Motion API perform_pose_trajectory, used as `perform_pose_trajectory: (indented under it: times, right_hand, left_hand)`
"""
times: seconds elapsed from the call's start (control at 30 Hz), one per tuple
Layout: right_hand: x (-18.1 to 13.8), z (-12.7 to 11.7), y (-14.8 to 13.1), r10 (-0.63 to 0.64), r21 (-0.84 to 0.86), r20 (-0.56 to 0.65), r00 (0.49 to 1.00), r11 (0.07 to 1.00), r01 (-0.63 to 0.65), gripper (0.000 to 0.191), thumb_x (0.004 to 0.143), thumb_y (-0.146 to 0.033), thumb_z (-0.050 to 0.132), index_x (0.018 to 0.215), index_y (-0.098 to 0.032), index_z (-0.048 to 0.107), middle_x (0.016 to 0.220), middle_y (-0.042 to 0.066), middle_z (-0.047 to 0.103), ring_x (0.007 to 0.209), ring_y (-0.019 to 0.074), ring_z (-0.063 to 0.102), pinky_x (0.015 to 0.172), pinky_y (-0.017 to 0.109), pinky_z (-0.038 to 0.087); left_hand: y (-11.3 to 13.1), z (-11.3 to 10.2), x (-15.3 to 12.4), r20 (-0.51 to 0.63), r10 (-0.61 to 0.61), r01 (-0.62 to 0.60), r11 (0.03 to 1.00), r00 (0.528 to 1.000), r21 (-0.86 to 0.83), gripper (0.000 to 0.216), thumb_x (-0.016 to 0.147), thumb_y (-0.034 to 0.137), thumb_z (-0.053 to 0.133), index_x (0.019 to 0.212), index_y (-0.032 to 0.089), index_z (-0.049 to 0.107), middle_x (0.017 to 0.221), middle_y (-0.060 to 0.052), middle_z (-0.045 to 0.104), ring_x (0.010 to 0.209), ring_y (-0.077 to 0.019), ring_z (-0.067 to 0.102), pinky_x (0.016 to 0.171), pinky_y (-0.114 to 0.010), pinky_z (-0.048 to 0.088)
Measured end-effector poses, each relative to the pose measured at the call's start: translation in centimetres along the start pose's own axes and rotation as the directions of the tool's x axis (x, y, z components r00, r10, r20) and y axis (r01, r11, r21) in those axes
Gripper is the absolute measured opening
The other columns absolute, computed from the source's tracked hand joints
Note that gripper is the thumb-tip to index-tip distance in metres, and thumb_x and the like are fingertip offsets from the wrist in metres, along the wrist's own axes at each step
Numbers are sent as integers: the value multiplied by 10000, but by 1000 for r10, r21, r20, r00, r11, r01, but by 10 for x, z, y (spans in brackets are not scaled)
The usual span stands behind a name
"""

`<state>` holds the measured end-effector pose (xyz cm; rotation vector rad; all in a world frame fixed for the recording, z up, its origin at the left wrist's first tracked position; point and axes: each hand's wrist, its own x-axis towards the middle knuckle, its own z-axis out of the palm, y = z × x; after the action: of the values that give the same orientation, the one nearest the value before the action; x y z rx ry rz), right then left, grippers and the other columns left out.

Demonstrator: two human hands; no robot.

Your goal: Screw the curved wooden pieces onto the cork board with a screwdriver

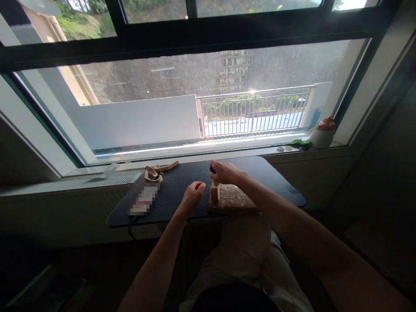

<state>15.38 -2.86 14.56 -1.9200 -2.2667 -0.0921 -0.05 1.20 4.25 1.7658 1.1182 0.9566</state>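
My left hand [193, 196] hovers above the table just left of a brown wooden board [238, 200], its fingertips pinched together; whatever they may hold is too small to tell. My right hand [225, 172] is closed above the board's far left corner. Something dark shows within its curled fingers, but its kind is unclear. Directly below that hand, a tan rounded piece [215, 193], like a short band or roll, stands on the board's left end. Pale streaks or bits mark the board's top.
On the dark folding table [185, 173], tan strap-like loops [153, 174] lie at the left, near a blurred-out flat item [144, 199]. Behind are a sill and a large window. A white pot [321, 138] and green leaves [298, 142] sit on the sill at right.
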Motion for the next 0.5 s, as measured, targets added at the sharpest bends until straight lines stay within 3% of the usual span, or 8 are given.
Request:
perform_pose_trajectory:
  times: [0.07,0.17,0.33,0.5]
  right_hand:
    - [0,0,-1,-2,-10,0,1000,1000,2,255,824,-327,466,1044,-202,493,907,75,662,749,194,602,548,254,340]
    - [1,-3,0,-11,-23,8,1000,1000,11,250,821,-316,476,1040,-198,505,901,76,663,750,195,606,551,252,342]
    - [-4,-8,7,-27,-37,14,1000,999,28,234,810,-284,484,1022,-196,532,919,77,667,770,190,603,573,252,340]
    - [-18,-9,11,-45,-38,-6,999,998,45,209,826,-293,468,1003,-203,535,903,56,671,752,170,601,556,242,320]
  left_hand:
    - [-2,2,11,188,-159,122,974,969,193,358,675,479,605,676,123,642,574,-35,584,562,-155,541,507,-236,390]
    - [4,12,23,284,-268,197,947,921,254,378,572,491,693,560,123,606,445,-18,528,487,-151,505,482,-241,365]
    - [18,21,30,331,-364,299,926,871,233,579,584,683,583,652,110,621,568,-69,613,525,-170,541,492,-260,382]
    - [18,21,32,402,-367,335,930,839,151,556,555,654,632,715,121,628,608,-64,624,529,-158,550,518,-263,410]
